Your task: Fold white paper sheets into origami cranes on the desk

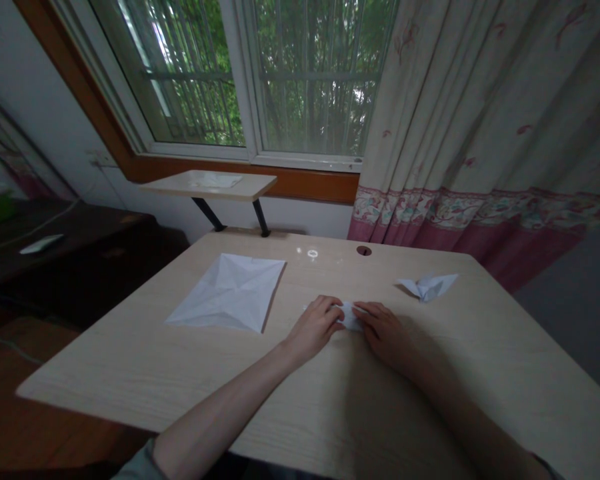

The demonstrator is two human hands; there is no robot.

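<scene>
A small piece of folded white paper (pixel 349 316) lies on the table between my two hands, its ends covered by my fingers. My left hand (pixel 318 320) is closed on its left end, fingers curled. From the other side my right hand (pixel 383 328) holds the right end, fingers bent over it and pressed to the table. To the left rests a creased, opened-out square sheet of paper (pixel 233 291). At the right, beyond my right hand, sits a folded paper crane (pixel 429 286) with its wings spread.
The pale wooden table (pixel 145 373) has a round cable hole (pixel 364 251) near its far edge. A raised shelf (pixel 170 184) at the back left carries more white paper (pixel 215 180). Behind are a window (pixel 310 100) and a patterned curtain (pixel 445 133). A dark cabinet (pixel 95 230) stands to the left.
</scene>
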